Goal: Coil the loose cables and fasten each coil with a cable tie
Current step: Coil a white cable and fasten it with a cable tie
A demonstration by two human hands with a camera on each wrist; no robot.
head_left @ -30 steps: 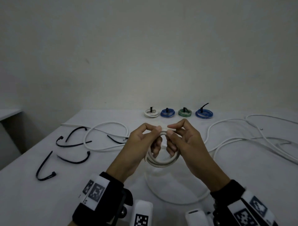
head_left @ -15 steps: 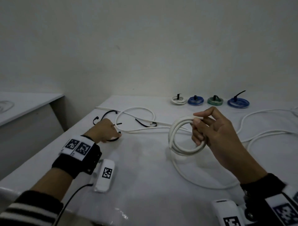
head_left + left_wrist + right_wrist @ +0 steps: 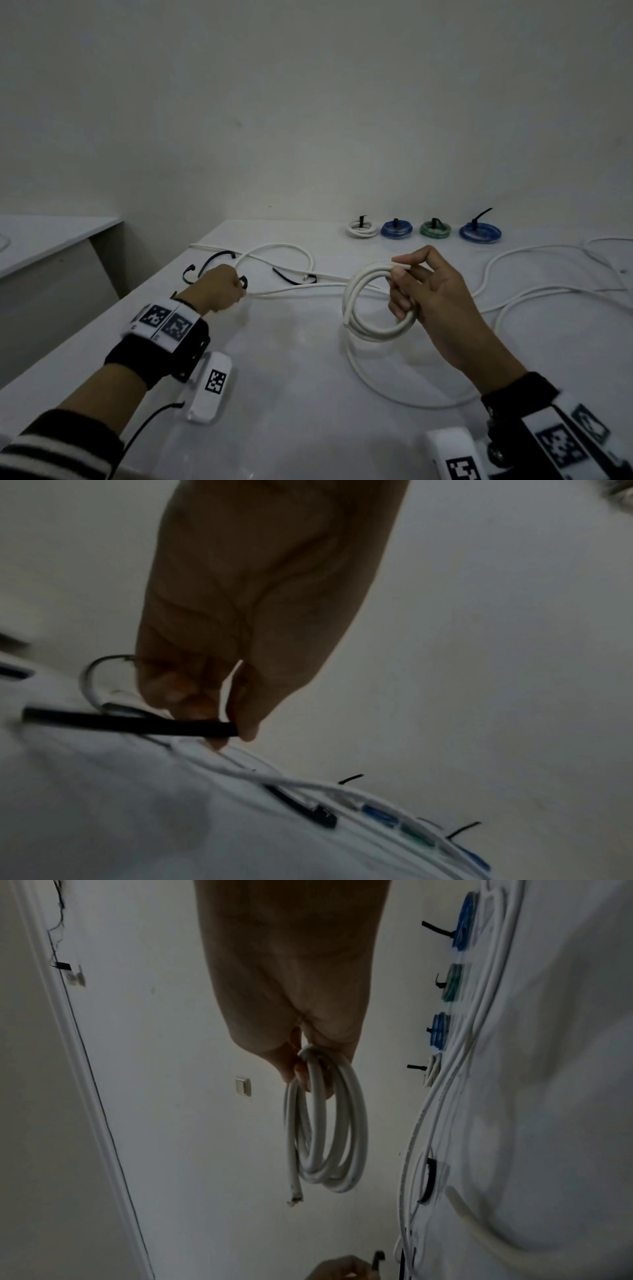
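The white cable coil (image 3: 376, 303) is held upright above the table (image 3: 291, 394), pinched by the right hand (image 3: 435, 294). A black cable tie (image 3: 137, 725) is pinched at the table's left by the outstretched left hand (image 3: 219, 286).

dim room, plain wall (image 3: 308, 102), white table (image 3: 291, 394).

Smooth white plastic-sheathed cable coil (image 3: 376, 301); glossy white table (image 3: 291, 394).
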